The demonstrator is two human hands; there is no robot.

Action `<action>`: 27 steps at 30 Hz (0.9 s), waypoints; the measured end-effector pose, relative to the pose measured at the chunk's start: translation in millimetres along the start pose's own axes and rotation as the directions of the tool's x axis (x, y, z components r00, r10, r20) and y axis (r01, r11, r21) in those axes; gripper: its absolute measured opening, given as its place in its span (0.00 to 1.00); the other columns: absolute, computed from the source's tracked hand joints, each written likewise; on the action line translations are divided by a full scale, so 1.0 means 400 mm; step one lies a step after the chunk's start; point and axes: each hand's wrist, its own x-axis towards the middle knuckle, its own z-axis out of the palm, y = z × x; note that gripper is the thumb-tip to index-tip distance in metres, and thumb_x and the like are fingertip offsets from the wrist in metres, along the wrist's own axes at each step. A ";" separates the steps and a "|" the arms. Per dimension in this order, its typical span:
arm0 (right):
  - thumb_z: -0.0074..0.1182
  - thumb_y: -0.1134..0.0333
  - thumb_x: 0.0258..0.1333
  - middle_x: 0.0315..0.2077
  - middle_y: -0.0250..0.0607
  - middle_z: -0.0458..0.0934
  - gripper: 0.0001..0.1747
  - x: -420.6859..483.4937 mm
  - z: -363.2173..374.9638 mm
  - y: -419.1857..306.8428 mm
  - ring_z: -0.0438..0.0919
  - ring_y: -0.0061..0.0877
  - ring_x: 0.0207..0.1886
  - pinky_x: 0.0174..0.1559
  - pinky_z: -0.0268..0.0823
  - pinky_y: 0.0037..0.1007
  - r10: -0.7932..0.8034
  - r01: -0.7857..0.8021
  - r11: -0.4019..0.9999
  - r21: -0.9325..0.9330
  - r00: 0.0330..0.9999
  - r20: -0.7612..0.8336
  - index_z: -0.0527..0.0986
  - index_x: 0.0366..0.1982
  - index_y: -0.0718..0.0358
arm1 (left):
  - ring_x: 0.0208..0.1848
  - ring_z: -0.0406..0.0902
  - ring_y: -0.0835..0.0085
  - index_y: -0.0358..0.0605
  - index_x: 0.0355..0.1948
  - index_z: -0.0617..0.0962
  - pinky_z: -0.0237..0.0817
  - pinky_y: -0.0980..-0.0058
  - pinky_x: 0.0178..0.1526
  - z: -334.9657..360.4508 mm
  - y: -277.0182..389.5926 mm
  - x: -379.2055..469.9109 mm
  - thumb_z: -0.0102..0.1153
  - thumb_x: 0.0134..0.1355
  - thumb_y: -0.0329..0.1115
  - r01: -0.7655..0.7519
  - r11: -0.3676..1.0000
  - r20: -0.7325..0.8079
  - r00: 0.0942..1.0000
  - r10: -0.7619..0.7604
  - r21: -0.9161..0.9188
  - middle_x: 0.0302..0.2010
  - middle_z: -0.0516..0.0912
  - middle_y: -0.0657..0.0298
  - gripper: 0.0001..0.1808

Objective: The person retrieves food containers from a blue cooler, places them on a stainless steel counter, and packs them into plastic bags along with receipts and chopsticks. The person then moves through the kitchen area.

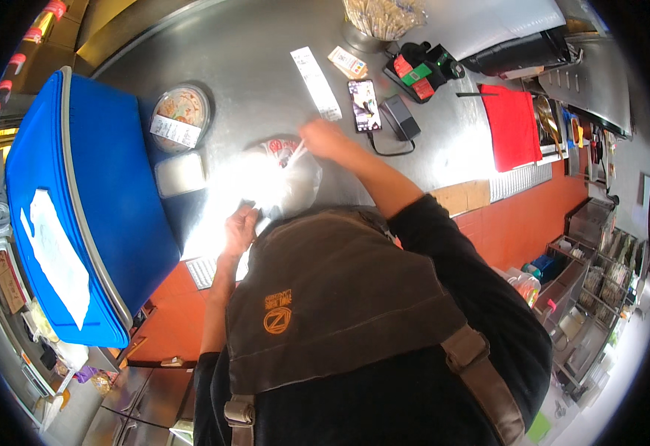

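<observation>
A white plastic bag [297,187] with red print stands at the near edge of the steel counter, something bulky inside it. Pinched in my right hand [323,139] is a twisted end of the bag, drawn up above it. My left hand [241,226] is curled at the bag's near left side, with whitish plastic at its fingertips. Strong glare washes out that side, and what the bag holds is hidden. To the left sit a round clear-lidded food tub [182,108] with a printed slip on top and a small white-filled rectangular container [180,174].
A large blue insulated box [113,167] stands at the left. Beyond my right hand lie a long paper slip [315,81], a lit phone [364,106] and a cabled power bank [400,118]. Wrapped chopsticks fill a metal pot [361,40]. A red cloth [509,128] lies at the right.
</observation>
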 end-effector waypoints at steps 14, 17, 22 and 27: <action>0.54 0.65 0.68 0.22 0.30 0.69 0.15 -0.223 0.098 -0.037 0.66 0.24 0.25 0.29 0.57 0.31 0.124 -0.187 -0.521 0.833 0.949 0.290 0.69 0.24 0.57 | 0.29 0.74 0.69 0.49 0.25 0.73 0.66 0.70 0.33 0.018 0.083 0.126 0.63 0.67 0.33 0.251 0.099 0.224 0.948 -0.225 -0.963 0.21 0.74 0.66 0.13; 0.55 0.64 0.68 0.19 0.25 0.63 0.20 -0.219 0.087 -0.023 0.61 0.19 0.20 0.23 0.50 0.28 0.294 -0.222 -0.446 0.867 0.879 0.376 0.64 0.21 0.52 | 0.23 0.68 0.74 0.45 0.34 0.74 0.56 0.75 0.23 0.017 0.062 0.154 0.61 0.68 0.31 0.279 0.207 0.191 0.912 -0.362 -0.938 0.22 0.73 0.66 0.07; 0.60 0.66 0.65 0.15 0.23 0.60 0.19 -0.229 0.081 -0.007 0.56 0.17 0.14 0.17 0.43 0.28 0.394 -0.304 -0.371 0.877 0.804 0.445 0.66 0.19 0.52 | 0.24 0.68 0.74 0.44 0.40 0.74 0.57 0.77 0.22 0.025 -0.007 0.189 0.60 0.66 0.28 0.320 0.237 0.218 0.901 -0.376 -0.917 0.33 0.76 0.61 0.06; 0.60 0.66 0.62 0.15 0.24 0.58 0.22 -0.239 0.093 0.024 0.57 0.18 0.15 0.19 0.43 0.28 0.396 -0.307 -0.338 0.890 0.811 0.430 0.63 0.18 0.51 | 0.23 0.68 0.74 0.43 0.40 0.74 0.57 0.78 0.21 0.022 -0.036 0.195 0.59 0.67 0.29 0.333 0.251 0.223 0.896 -0.383 -0.909 0.30 0.75 0.61 0.05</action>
